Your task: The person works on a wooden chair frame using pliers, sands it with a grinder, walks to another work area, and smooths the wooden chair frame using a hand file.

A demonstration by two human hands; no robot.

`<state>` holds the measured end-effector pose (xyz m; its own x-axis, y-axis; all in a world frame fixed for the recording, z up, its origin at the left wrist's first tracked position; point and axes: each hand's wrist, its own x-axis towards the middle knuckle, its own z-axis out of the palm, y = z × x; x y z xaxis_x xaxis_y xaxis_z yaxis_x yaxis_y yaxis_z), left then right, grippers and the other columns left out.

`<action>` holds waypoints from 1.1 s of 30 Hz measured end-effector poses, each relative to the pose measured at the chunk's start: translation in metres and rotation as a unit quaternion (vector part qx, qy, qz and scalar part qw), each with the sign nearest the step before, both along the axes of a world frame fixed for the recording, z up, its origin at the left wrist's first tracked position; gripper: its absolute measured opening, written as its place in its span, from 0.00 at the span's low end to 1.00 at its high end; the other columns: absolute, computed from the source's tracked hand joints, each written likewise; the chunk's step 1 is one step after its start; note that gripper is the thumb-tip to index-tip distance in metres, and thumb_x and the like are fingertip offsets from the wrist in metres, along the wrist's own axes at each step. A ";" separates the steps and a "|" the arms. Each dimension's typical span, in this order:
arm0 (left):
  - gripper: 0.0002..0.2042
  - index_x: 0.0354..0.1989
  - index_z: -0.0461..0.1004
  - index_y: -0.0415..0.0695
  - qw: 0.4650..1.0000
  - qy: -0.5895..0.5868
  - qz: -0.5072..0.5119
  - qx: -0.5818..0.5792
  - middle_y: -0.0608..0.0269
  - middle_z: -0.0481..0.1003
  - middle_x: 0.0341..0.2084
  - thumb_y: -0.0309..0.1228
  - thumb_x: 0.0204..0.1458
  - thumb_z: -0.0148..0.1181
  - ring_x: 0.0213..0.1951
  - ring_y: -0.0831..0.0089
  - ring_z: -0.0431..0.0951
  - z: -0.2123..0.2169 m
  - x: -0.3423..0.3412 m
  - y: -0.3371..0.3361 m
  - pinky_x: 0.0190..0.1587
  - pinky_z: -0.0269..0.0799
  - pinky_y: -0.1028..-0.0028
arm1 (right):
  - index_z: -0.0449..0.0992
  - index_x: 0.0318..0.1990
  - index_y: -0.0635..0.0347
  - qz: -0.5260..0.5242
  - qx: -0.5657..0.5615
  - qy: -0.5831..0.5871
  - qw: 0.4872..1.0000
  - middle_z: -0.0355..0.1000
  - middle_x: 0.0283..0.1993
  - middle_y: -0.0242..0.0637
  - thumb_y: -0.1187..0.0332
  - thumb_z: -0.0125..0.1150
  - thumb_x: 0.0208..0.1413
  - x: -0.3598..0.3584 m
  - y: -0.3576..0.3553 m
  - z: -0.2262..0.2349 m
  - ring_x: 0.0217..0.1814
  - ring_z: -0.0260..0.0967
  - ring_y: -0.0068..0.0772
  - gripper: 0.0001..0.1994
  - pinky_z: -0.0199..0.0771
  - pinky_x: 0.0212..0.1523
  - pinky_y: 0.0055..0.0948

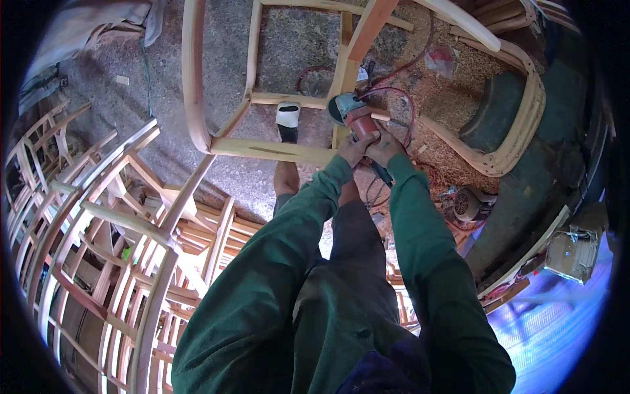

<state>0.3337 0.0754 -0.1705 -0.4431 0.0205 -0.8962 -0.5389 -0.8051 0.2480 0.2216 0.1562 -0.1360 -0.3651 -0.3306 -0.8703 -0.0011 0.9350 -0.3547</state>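
Both hands are closed around a red-bodied angle grinder. My left hand wraps the body from the left, and my right hand grips close beside it on the right. The grinder's dark round disc lies against or very near an upright of a pale wooden chair frame; I cannot tell whether they touch. The frame stands on the floor in front of me. A reddish-brown wooden piece rises from its far right side.
Unfinished chair frames are stacked at the left. A curved wooden frame lies at the right, by sawdust. A hose loops near the grinder. An electric motor and a taped box stand further right.
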 end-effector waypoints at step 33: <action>0.26 0.51 0.69 0.42 0.999 0.000 0.000 0.050 0.60 0.78 0.30 0.45 0.49 0.68 0.23 0.72 0.79 0.085 0.060 0.078 0.20 0.76 0.75 | 0.71 0.50 0.58 -0.025 0.039 0.012 0.999 0.76 0.43 0.52 0.62 0.64 0.43 0.063 0.060 0.105 0.46 0.75 0.51 0.24 0.74 0.47 0.43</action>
<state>0.3937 0.1534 -0.0858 -0.4435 0.1097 -0.8895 -0.5395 -0.8252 0.1672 0.2848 0.2164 -0.0313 -0.4011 -0.2420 -0.8835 0.0391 0.9591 -0.2804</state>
